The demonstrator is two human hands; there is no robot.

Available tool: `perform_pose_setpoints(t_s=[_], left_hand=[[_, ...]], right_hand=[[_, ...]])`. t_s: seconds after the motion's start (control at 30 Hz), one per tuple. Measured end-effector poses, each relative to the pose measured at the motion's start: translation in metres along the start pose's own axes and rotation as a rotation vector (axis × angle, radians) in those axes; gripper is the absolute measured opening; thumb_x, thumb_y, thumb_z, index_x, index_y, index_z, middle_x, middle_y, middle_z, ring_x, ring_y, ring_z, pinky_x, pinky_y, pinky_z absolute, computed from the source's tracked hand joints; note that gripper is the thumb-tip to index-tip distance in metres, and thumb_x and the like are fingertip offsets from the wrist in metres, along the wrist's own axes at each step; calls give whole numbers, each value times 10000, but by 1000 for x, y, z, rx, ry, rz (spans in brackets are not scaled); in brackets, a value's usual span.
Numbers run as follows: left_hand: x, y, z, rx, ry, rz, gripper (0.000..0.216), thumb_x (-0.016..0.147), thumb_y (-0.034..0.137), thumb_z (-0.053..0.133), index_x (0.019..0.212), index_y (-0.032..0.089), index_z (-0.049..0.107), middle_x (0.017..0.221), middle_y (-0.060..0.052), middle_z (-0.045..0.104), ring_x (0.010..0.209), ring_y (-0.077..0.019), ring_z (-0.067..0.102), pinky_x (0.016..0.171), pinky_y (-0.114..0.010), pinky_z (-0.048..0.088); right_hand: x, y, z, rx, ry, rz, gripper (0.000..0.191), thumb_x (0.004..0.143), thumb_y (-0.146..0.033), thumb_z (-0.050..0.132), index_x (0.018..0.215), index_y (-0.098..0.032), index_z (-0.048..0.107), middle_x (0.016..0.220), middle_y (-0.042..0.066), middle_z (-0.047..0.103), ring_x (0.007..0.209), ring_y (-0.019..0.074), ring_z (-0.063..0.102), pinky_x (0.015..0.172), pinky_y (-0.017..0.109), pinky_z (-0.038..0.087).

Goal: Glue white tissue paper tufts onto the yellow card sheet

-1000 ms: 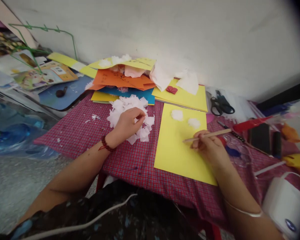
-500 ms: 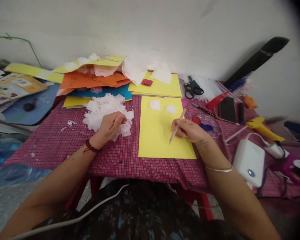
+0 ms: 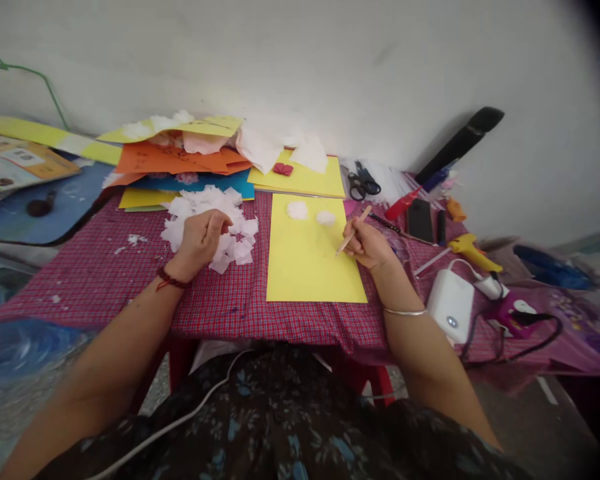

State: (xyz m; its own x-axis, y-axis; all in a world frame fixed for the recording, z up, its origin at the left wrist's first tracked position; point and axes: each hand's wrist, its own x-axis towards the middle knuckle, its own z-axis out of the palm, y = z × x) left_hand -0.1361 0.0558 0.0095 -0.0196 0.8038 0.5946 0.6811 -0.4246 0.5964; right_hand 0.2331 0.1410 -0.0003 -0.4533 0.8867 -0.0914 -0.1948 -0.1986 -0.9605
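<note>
A yellow sheet of paper (image 3: 310, 267) lies flat before me, with two white tufts (image 3: 297, 211) near its top edge. Over its right side, my right hand (image 3: 369, 243) is closed round a thin, pale wooden stick (image 3: 347, 240). The stick slants, its lower end just above or on the sheet; I cannot tell if it touches. To the left, my left hand (image 3: 200, 240) hovers over or rests at a heap of torn white tissue paper pieces (image 3: 237, 240). Its fingers are curled together, and what they may hold is hidden.
Behind lie stacked coloured papers (image 3: 180, 160), a small red folded piece (image 3: 283, 169) and black scissors (image 3: 363, 181). On the right are a red tube (image 3: 403, 203), a phone (image 3: 420, 220), a yellow glue gun (image 3: 475, 252) and a white box (image 3: 451, 303). Checked cloth (image 3: 220, 313) covers the table.
My view has shifted a little to the right. The stick's lower end has moved up the sheet, closer to the right-hand white tuft. My left hand has drawn slightly left across the tissue heap.
</note>
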Motion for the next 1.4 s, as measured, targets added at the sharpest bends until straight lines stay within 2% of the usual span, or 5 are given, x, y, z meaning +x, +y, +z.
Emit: perform_pose_setpoints(t_s=[0.37,0.5,0.73,1.0,1.4], left_hand=[[13,-9,-1,22,65,-101,449,986,419,329,765,184,641,651,-14,604,628,-135,570,594,-267,404],[14,-5,5,9,-54,-141,433,979,399,322,764,181,628,661,-10,608,639,-141,577,607,-267,417],[0,8,5,-25,-208,-51,434,1006,358,291,779,190,620,708,-8,633,672,-141,598,634,-251,466],[-15,22,-4,-68,-214,220,233,926,233,428,960,265,656,876,-14,726,817,-184,682,775,-307,552],[-21,30,-29,-115,-308,95,427,879,235,380,1156,453,622,910,-47,703,832,-280,663,666,-480,542]], right_hand=[[4,12,-2,32,43,18,392,755,-552,732,718,-191,587,350,-110,358,309,48,270,380,194,339],[3,12,-1,68,83,57,420,708,-579,751,707,-194,584,343,-117,351,307,43,259,376,186,322],[2,15,2,45,109,60,433,738,-602,708,719,-189,580,357,-114,361,320,51,295,396,197,340],[0,17,6,-22,123,112,418,771,-595,687,729,-192,584,376,-103,391,342,57,314,408,193,369],[0,11,6,12,139,130,422,757,-597,702,734,-187,606,366,-110,371,327,55,306,411,194,436]])
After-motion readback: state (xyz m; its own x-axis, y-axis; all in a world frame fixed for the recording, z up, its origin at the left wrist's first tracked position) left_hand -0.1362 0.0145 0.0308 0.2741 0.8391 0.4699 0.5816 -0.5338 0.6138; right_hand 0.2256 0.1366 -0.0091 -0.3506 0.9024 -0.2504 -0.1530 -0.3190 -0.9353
